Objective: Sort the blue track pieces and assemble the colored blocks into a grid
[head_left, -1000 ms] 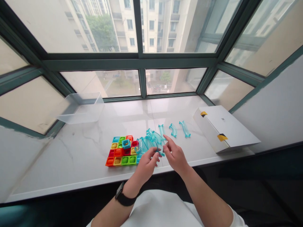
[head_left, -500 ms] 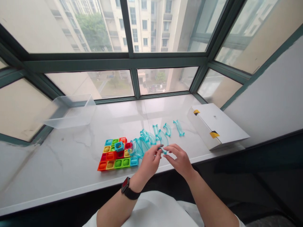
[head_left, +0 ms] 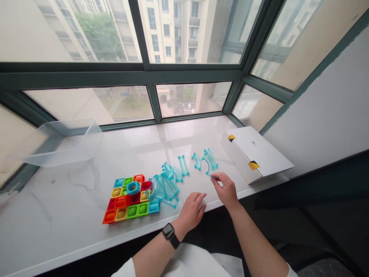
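Note:
My right hand (head_left: 226,190) pinches one end of a curved translucent blue track piece (head_left: 206,166) between thumb and fingers. The far end of that piece overlaps a straighter blue track piece (head_left: 212,158) in view; I cannot tell whether they touch. My left hand (head_left: 191,211) holds nothing, its fingers loosely stretched out near the counter's front edge. A small curved track piece (head_left: 197,161) and a straight track piece (head_left: 183,165) lie beyond the hands. Left of them is a heap of blue track pieces (head_left: 165,186), partly against several coloured blocks (head_left: 132,211).
A clear plastic bin (head_left: 69,154) stands at the back left of the white counter (head_left: 72,215). A white box (head_left: 259,152) with yellow-black tabs sits at the right. Windows (head_left: 187,98) run along the back. One blue block (head_left: 133,187) rests on top of the others.
My hands have parted: the right carried the curved track piece right and away, and the left let go and drew back toward the edge. The view has shifted to the right.

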`<act>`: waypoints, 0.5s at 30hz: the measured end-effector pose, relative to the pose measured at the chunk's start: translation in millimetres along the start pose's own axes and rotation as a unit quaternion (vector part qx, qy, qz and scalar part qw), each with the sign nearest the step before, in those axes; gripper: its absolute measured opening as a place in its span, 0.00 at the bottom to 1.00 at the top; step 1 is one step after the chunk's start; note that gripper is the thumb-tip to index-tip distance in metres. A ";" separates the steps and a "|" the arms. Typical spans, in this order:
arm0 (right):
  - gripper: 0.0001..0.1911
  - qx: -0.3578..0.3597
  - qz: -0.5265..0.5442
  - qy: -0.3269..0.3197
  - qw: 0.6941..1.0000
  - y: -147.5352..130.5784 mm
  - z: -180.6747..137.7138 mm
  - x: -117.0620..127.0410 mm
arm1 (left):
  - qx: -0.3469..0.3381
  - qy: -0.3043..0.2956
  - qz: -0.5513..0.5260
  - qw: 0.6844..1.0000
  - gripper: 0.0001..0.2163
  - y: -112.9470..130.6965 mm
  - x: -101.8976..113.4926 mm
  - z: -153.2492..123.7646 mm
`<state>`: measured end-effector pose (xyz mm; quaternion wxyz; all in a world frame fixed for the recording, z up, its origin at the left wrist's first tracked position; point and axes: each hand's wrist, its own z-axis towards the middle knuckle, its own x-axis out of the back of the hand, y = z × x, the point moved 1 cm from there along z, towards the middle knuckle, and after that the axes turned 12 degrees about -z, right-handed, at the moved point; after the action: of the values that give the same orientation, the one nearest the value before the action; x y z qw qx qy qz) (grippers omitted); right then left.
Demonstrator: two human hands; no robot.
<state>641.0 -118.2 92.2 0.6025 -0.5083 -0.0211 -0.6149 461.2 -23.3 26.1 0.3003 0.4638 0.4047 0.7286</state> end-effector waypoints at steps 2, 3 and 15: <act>0.07 -0.004 -0.002 0.003 1.000 5.9 7.0 -7.4 | 0.001 0.005 0.011 1.000 0.20 -9.1 -2.0 -1.4; 0.07 -0.007 -0.003 0.006 1.000 8.3 10.6 -11.8 | 0.002 0.011 0.014 1.000 0.21 -12.0 -2.7 -1.7; 0.09 -0.047 -0.005 -0.004 0.999 39.7 41.6 -80.1 | 0.026 0.011 0.035 0.999 0.19 -10.9 -3.4 2.8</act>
<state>676.7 -44.8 36.9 0.5752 -0.5380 0.0031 -0.6162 465.7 -19.9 15.9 0.2581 0.4769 0.4104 0.7331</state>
